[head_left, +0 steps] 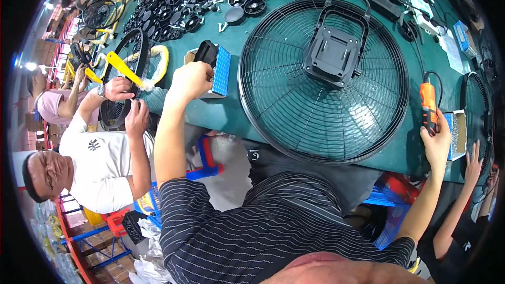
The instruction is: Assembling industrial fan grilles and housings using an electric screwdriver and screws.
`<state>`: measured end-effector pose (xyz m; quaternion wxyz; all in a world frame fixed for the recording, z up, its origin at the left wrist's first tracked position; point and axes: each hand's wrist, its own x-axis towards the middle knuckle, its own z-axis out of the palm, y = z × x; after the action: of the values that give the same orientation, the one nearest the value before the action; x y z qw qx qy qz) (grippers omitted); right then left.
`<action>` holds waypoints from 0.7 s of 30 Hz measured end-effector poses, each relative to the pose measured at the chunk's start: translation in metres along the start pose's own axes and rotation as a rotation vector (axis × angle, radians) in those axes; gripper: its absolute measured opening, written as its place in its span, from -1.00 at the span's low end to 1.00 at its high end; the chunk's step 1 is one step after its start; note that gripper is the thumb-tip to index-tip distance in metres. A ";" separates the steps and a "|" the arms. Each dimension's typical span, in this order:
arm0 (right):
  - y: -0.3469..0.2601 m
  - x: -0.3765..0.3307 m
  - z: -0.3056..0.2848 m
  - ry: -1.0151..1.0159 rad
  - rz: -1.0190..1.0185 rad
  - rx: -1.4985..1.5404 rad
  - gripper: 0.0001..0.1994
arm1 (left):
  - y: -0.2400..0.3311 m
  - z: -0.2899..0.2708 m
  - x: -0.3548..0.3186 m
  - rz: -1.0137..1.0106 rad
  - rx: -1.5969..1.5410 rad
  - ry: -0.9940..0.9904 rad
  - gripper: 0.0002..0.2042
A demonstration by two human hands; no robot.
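Note:
In front of me on the table lies a round black wire fan guard (294, 110), with a square black housing (334, 55) and a curved black bracket (363, 5) on it. To its left, my left hand (192, 80) is at a blue and white cardboard box (222, 71), its fingers curled over the rim. Their tips are hidden, so what they pinch cannot be made out. A black part (206, 51) stands up in that box. On the right, my right hand (437, 139) is closed round the black end of an orange corded electric screwdriver (427, 100).
Black knobs and discs (255, 7) and white screws lie heaped along the far side. A box of screws (458, 131) stands right of my right hand. A co-worker in a white shirt (100, 163) handles a fan ring (138, 52) at left; another person's hand (473, 163) is at right.

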<state>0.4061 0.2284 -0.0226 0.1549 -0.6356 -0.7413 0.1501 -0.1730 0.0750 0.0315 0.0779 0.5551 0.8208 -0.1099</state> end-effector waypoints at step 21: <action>-0.062 -0.047 -0.063 0.396 -0.231 1.487 -0.29 | -0.026 -0.010 -0.022 0.121 -0.032 0.220 -0.89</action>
<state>0.3834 0.1748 0.0588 0.6846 -0.2985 -0.4659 0.4745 -0.1889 0.0483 0.0496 0.0025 0.6111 0.7909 -0.0303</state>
